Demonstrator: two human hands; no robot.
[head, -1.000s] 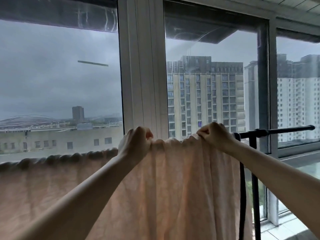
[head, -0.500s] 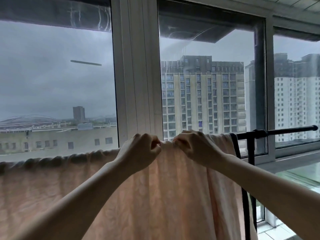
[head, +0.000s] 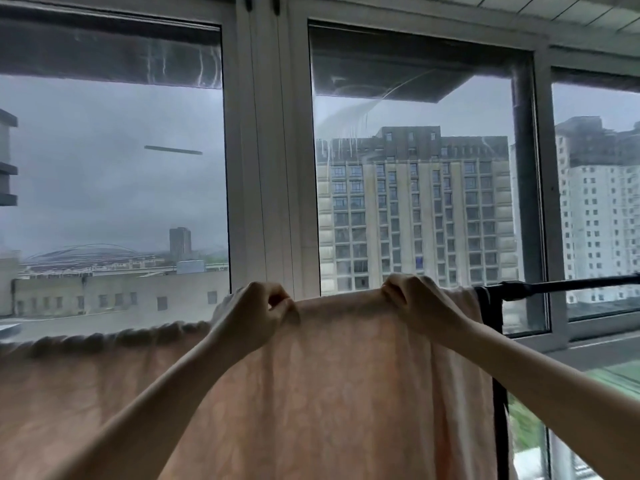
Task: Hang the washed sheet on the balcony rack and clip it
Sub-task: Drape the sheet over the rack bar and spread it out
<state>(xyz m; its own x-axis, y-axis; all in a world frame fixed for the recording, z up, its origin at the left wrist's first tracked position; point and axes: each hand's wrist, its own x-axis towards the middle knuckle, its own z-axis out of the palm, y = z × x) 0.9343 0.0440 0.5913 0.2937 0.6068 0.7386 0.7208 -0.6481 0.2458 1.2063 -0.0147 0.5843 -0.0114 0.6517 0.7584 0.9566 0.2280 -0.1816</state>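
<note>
1. Head view: the left hand sits at centre frame with fingers curled, pinching the top fold of the sheet; the right hand does the same just right of centre; the two are near each other, with a taut span of fold between them.
2. The sheet hangs below both hands and fills the lower frame; its top edge runs left to right along the rack bar; to the lower left that edge is bunched and wavy.
3. The bare black bar shows only at the right edge, past the right hand, so that hand is nearer the sheet's free end; the upright post drops beside the cloth's right border.
4. No clip is visible; judging by this, spreading comes first and clipping is not yet done.
5. Behind stand window frames and grey towers.
</note>
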